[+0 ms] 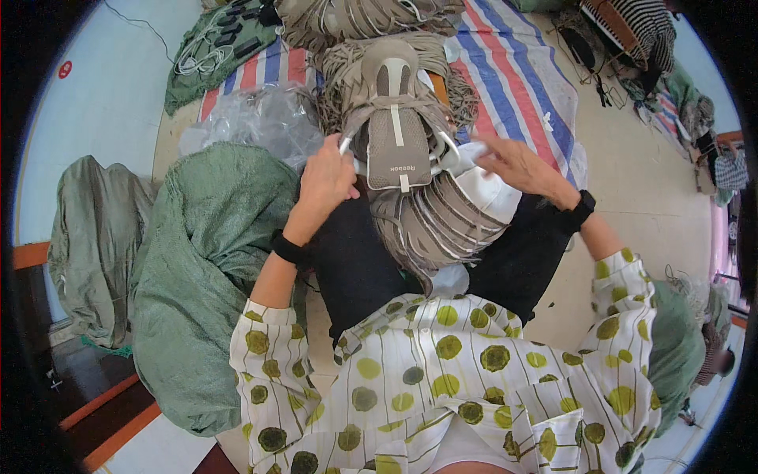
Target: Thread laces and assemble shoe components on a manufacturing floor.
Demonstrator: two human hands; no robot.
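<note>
A taupe shoe upper (399, 146), with mesh panels and a pale strip down its middle, lies in front of me, its tongue towards me. My left hand (325, 175) is closed on the white-edged left side of it. My right hand (521, 166) is just beyond its white right edge, fingers bent and smeared by motion; whether they hold anything is unclear. Under it, a fanned stack of taupe, white-edged shoe uppers (442, 217) rests across my lap, with a white piece (489, 193) along its right side.
Farther off lie more bundled shoe uppers (363, 17) on a striped red, white and blue sheet (521, 71). Clear plastic bags (257, 118) and a full green sack (209, 276) stand at my left. White cables (209, 51) lie on green cloth at the far left.
</note>
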